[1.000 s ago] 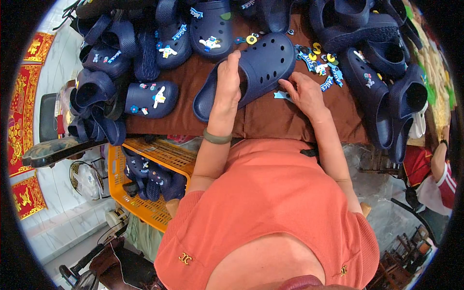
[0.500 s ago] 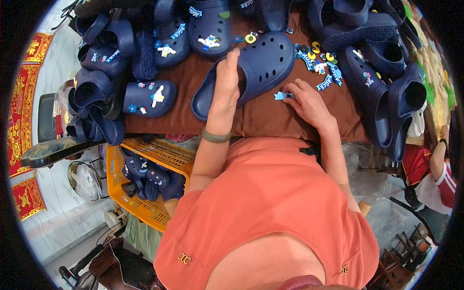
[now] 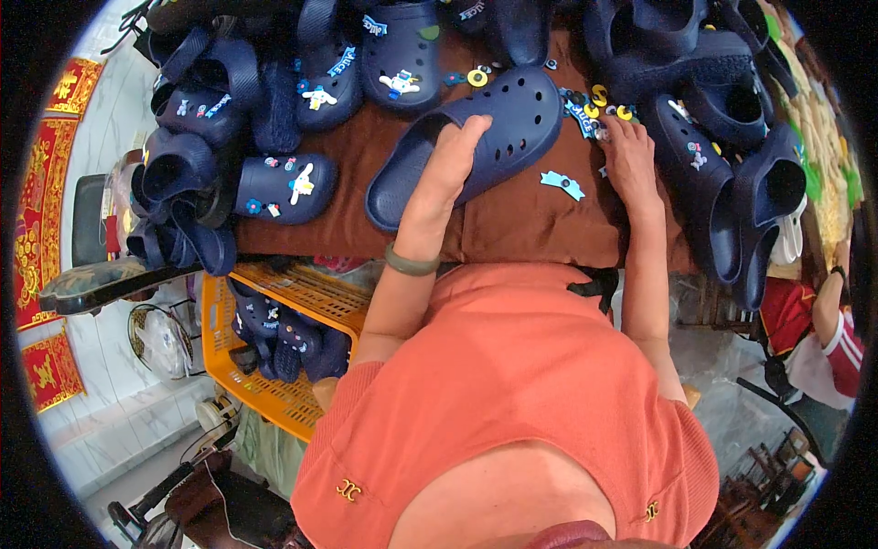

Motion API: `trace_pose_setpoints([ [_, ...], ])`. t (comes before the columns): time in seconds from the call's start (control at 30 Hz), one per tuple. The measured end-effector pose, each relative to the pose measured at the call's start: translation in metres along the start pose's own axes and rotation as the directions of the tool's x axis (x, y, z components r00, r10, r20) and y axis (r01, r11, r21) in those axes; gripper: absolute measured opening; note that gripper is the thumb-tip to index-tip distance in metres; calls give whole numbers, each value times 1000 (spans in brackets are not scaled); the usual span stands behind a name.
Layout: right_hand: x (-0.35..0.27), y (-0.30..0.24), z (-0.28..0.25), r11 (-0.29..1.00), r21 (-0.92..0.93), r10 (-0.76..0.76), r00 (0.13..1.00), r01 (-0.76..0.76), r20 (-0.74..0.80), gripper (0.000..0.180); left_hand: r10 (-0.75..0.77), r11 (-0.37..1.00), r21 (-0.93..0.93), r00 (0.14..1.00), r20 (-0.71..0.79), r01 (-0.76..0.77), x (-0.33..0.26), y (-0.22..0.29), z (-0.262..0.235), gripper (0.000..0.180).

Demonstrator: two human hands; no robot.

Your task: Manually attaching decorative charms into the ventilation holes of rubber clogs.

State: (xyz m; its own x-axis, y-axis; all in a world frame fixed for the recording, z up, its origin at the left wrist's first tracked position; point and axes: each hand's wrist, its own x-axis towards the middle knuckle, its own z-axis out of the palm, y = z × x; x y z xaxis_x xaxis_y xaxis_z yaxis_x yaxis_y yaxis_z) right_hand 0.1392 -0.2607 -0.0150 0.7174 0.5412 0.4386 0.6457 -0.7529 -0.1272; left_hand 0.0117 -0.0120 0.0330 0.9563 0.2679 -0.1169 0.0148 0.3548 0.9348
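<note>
My left hand (image 3: 455, 157) grips a plain navy clog (image 3: 476, 137), holding it tilted over the brown cloth table (image 3: 512, 224). My right hand (image 3: 626, 146) rests further right on a scatter of small colourful shoe charms (image 3: 594, 105), fingers down among them; whether it holds one is hidden. A light blue charm (image 3: 562, 184) lies on the cloth between my two hands.
Many navy clogs, some with charms, crowd the table's left (image 3: 274, 188), back (image 3: 400, 55) and right (image 3: 722, 183). An orange crate (image 3: 274, 403) with more clogs stands below the table at left. Another person in red (image 3: 823, 320) sits at the right edge.
My right hand has moved away from the held clog, rightward and up to the pile of charms. The left hand has kept the clog in place.
</note>
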Motion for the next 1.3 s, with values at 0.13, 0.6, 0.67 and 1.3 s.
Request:
trace_pose_setpoints([
  [0.13, -1, -4, -2, 1000, -10, 19, 1000, -19, -22, 31, 42, 999, -17, 999, 2, -42, 1, -4, -5, 29],
  [0.6, 20, -52, -17, 738, 662, 155, 922, 132, -356, 27, -108, 994, 46, 985, 134, 103, -3, 2, 0, 30],
  [0.67, 26, -53, -10, 817, 526, 14, 904, 237, -428, 31, -91, 995, 41, 992, 92, 87, -9, 10, 10, 30],
  [1.3, 40, -51, -15, 926, 313, -131, 957, 211, -257, 13, -71, 990, 128, 991, 111, 56, -4, 5, 1, 31],
])
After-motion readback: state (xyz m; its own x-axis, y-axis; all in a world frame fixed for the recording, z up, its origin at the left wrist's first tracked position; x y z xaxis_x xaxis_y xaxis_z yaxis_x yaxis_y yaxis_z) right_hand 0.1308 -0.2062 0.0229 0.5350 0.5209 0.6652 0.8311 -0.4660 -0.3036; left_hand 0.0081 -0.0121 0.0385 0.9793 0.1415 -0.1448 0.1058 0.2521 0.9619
